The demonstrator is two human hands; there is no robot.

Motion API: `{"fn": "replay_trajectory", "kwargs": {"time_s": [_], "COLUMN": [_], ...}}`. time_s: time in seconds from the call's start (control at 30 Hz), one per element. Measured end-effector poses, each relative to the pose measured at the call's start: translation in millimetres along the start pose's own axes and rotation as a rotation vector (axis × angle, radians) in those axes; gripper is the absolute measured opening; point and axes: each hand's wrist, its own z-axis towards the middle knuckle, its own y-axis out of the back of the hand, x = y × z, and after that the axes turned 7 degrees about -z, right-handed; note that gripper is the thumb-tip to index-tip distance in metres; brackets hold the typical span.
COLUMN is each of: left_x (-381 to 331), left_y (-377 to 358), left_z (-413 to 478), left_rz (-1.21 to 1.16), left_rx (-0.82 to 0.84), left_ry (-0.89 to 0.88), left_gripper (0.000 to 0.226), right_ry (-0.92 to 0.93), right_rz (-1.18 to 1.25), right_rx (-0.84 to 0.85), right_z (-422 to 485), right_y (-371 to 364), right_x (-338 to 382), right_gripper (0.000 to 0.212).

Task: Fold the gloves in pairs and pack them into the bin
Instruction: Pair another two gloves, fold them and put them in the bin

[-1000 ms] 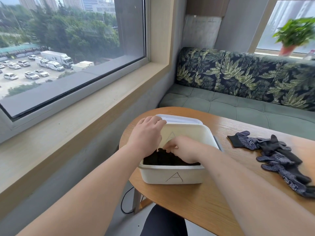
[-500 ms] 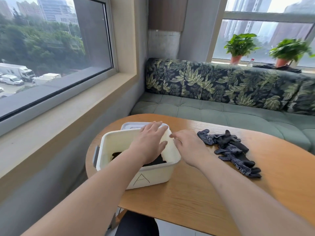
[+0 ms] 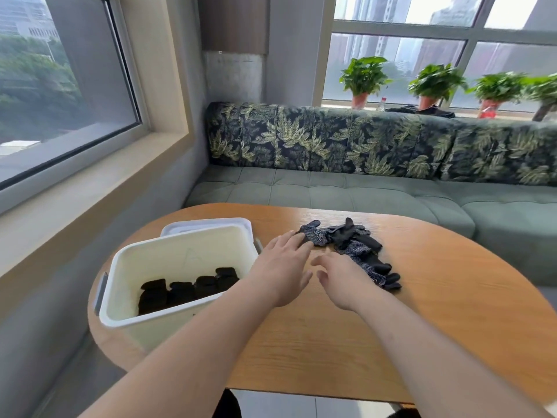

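Gloves (image 3: 352, 248) are lying loose on the worktop (image 3: 452, 312), the pile running far-left to near-right, just right of both hands. Left hand (image 3: 283, 267), fingers straight, is touching its far end. Right hand (image 3: 340, 276), fingers spread, is reaching mid-pile and gripping nothing. The bin (image 3: 193, 254) is crowding the left, while bare worktop is lying nearer.

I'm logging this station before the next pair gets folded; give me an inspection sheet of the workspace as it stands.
Surface: rounded wooden table, bare wood in front.
Job's things: white bin at left holds a row of folded gloves; loose gloves piled mid-table.
Clutter: lid behind the bin.
Hands: left hand open, fingertips at the pile; right hand open beside it, holding nothing.
Cables: nothing seen.
Surroundings: green sofa, windows, potted plants.
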Motion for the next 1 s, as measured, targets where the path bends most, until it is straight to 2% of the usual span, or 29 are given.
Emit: {"fn": "replay_trajectory", "kwargs": {"time_s": [0.3,0.67,0.9,1.0], "left_x": [-29,-14,8,9], "left_y": [-56,-110,-133,-139], "left_z": [13,3,-10,-16], "left_rz": [-0.033,-0.12,-0.175,-0.151], "left_rx": [0.093,0.197,0.169,0.15], "left_ry": [-0.006,0.107,0.17,0.17], "left_gripper": [0.075,0.074,0.075,0.075], "right_ry": [-0.129,-0.356,-0.447,-0.457], "right_rz": [-0.045,-0.081,-0.056,-0.066], "right_rx": [0.069,-0.056,-0.029,-0.163], "right_z": [-8,-7,-5,-5], "right_y": [-39,-74,-102,-112], "right_x": [-37,-57,-66,-64], "right_gripper": [0.051,0.064,0.073,0.071]}}
